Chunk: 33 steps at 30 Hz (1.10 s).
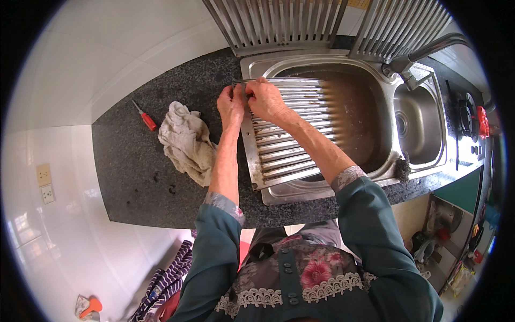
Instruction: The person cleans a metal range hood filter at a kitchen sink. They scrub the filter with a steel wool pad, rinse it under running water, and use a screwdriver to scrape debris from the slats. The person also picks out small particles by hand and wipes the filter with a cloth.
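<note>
A slatted metal baffle filter (293,141) with brown stains rests slanted over the sink, its right end dipping into murky water (358,120). At its upper left corner, my left hand (232,104) grips the frame. Close beside it, my right hand (265,98) has bent fingers on the same corner; what lies under those fingers is hidden. A crumpled whitish cloth (187,141) lies on the granite counter left of my left forearm. Farther left is a screwdriver with a red handle (148,122).
Two more slatted metal filters (281,24) (398,34) lean at the back. A faucet (418,56) reaches over the small right basin (416,124). A dark scouring pad (402,168) sits on the sink's front rim. A stove (468,120) stands at the far right.
</note>
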Each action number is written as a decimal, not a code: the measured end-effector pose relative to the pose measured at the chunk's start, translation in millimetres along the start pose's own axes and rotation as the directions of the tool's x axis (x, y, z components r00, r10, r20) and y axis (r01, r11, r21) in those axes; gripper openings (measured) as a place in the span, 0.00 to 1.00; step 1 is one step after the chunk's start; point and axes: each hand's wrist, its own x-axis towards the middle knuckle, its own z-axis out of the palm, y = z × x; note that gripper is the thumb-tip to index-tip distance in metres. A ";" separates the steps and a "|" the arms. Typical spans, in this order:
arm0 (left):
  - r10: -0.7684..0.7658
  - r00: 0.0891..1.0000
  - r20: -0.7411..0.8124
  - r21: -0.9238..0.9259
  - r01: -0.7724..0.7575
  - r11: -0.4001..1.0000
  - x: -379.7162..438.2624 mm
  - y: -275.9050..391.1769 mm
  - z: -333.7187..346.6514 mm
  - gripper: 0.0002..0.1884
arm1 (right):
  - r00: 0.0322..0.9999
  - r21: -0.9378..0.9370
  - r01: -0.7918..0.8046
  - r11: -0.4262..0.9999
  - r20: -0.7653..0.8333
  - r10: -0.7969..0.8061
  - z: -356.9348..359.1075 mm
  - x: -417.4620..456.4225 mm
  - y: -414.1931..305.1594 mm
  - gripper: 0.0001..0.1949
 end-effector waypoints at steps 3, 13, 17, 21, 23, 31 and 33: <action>-0.050 0.998 0.023 -0.110 0.052 0.993 -3.8 2.5 2.5 0.14 | 0.997 -0.141 0.065 0.988 0.047 -0.059 -2.7 -0.6 -6.9 0.08; -0.029 0.999 0.020 -0.181 0.032 0.983 1.5 -10.2 5.4 0.11 | 0.864 -0.208 0.472 0.857 0.301 -0.403 -11.5 19.7 1.6 0.11; 0.027 0.999 0.017 -0.157 -0.024 0.987 7.8 -21.3 2.2 0.11 | 0.868 -0.242 0.471 0.848 0.301 -0.396 -6.2 23.3 -1.6 0.11; -0.013 1.000 0.001 -0.071 0.013 0.997 6.3 -12.6 6.9 0.13 | 0.913 -0.198 0.378 0.905 0.243 -0.328 -14.8 16.1 0.3 0.09; 0.010 1.000 -0.027 0.027 -0.010 1.000 2.6 -7.3 11.1 0.15 | 0.974 -0.227 0.224 0.948 0.094 -0.208 -18.6 13.0 10.0 0.06; 0.087 0.995 -0.040 0.223 -0.076 0.972 5.3 -9.0 0.2 0.18 | 0.802 0.489 -0.464 0.739 -0.123 0.585 -103.8 -62.1 119.9 0.06; 0.090 0.995 -0.030 0.250 -0.080 0.965 7.2 -8.0 -0.1 0.18 | 0.725 0.363 -0.546 0.755 -0.246 0.643 -125.8 -91.8 172.5 0.06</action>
